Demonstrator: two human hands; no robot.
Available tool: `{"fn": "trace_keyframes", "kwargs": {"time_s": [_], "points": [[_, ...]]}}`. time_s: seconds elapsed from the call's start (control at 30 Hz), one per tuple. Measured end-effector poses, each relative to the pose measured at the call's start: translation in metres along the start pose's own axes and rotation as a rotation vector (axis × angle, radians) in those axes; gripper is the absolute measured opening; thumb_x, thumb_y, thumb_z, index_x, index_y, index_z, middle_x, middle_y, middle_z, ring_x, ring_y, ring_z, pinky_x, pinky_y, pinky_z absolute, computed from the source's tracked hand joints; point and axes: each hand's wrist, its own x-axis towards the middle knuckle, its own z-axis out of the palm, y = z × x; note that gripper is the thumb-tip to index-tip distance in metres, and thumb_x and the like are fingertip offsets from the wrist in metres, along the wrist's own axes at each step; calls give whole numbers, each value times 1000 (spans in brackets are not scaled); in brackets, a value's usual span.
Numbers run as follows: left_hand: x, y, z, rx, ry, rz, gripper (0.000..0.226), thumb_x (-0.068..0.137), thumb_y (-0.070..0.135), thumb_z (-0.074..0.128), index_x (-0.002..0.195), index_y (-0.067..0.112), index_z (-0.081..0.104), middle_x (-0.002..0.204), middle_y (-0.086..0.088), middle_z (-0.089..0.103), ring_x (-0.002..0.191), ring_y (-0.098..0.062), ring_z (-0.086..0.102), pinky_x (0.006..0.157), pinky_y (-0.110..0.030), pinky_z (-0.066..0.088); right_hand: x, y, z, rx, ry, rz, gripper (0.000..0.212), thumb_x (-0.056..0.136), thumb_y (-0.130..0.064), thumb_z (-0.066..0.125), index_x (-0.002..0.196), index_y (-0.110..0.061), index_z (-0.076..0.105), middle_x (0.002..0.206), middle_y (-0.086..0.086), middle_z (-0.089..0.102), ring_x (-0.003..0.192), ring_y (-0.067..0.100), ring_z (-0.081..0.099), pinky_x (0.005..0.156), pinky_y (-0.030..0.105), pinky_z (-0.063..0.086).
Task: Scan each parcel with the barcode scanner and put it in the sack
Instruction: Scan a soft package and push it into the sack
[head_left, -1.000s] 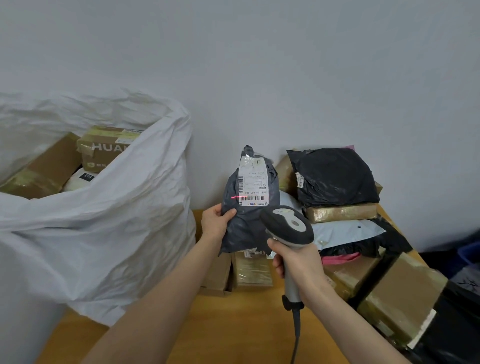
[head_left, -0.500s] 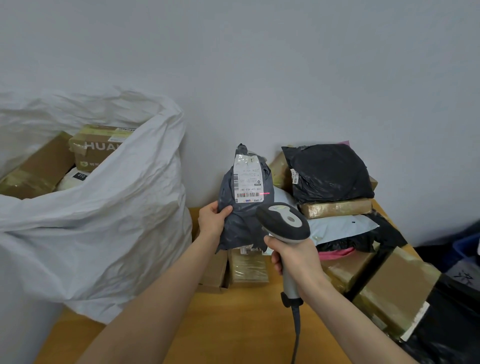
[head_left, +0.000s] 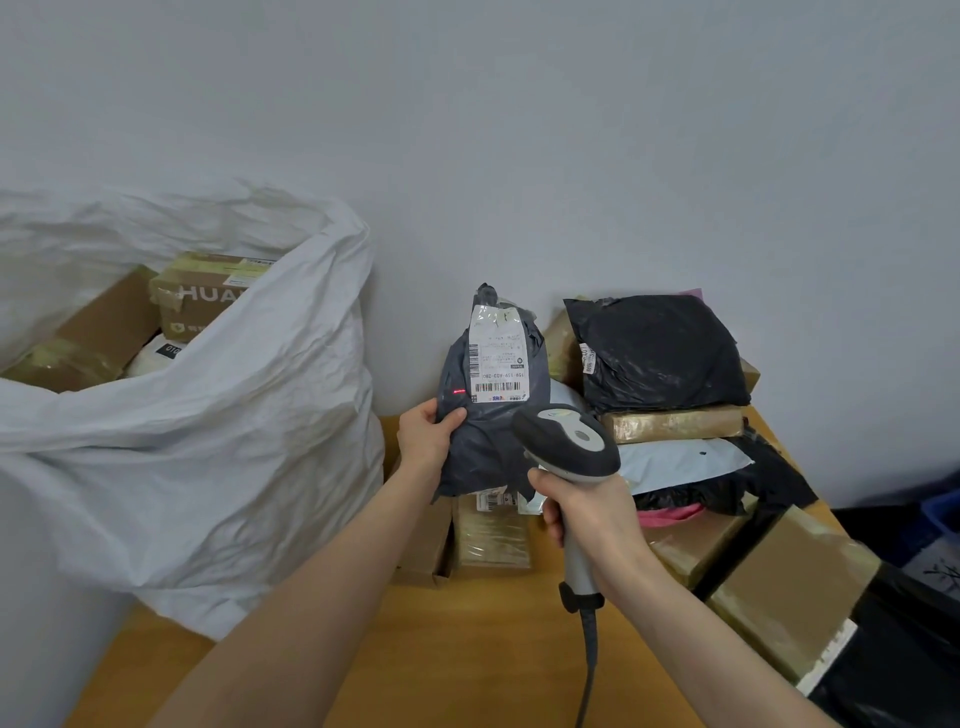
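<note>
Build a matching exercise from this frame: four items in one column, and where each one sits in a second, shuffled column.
Items
1. grey mailer bag
2. barcode scanner
3. carton printed HUA
4. black mailer bag

Places
A. inside the white sack
B. gripped by the right hand
C. on top of a taped brown parcel
D. held upright by the left hand

Pairs: 1-D, 2-B, 3-A, 4-C
</note>
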Motion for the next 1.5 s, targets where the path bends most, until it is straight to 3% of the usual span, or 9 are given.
{"fn": "trace_keyframes", "kwargs": {"time_s": [0.4,0.67,0.77,0.9,1.03,1.13,1.27,1.37,1.5], "points": [[-7,83,-35,-43,121,163,24,89,10,66,111,2,67,105,-12,71,94,-23,68,80,-32,56,31,-62,19,116,-154,-150,19,85,-17,73,71,-8,63,52,7,61,41,13,52,44,25,44],[40,216,-174,-20,420,482,11,89,8,65,100,11,67,93,-3,69,84,-15,66,78,-29,56,64,-146,129,217,-293,-240,13,86,-17,71,77,-9,65,52,4,62,41,11,52,44,24,47],[70,242,-240,157,582,544,13,89,14,63,101,11,69,98,-2,70,93,-21,66,88,-38,54,80,-164,172,227,-305,-249,10,85,-16,71,83,-9,65,52,4,61,41,12,51,44,24,46],[110,240,-325,400,693,538,16,90,18,60,102,11,69,100,-5,70,90,-21,63,84,-35,50,101,-175,228,223,-308,-230,10,85,-16,71,82,-9,65,51,4,60,40,12,49,43,22,45],[148,191,-385,519,523,188,26,89,17,64,113,8,63,112,-15,67,99,-29,63,88,-40,50,120,-174,268,208,-288,-210,11,84,-17,72,82,-10,65,51,4,60,40,12,49,43,22,44],[156,157,-392,959,326,-110,42,76,18,79,107,6,53,110,-19,63,90,-31,59,75,-36,47,130,-169,288,198,-271,-196,11,84,-18,72,82,-9,65,49,3,60,39,12,49,43,23,44],[166,156,-367,1144,427,150,81,81,27,70,145,10,23,133,-20,42,121,-38,45,92,-47,45,137,-163,305,190,-263,-186,12,85,-18,72,83,-9,65,48,2,59,38,11,48,42,21,43],[172,173,-336,1175,443,404,67,88,26,61,147,17,30,140,-15,38,128,-32,39,96,-43,43,139,-160,306,197,-259,-179,12,85,-18,72,83,-9,65,48,3,58,38,11,48,41,21,42],[174,183,-283,1124,335,470,60,89,21,56,145,18,36,141,-11,37,128,-27,39,94,-37,44,141,-151,288,210,-223,-150,12,85,-17,71,83,-7,65,50,4,59,39,12,49,43,23,44]]}}
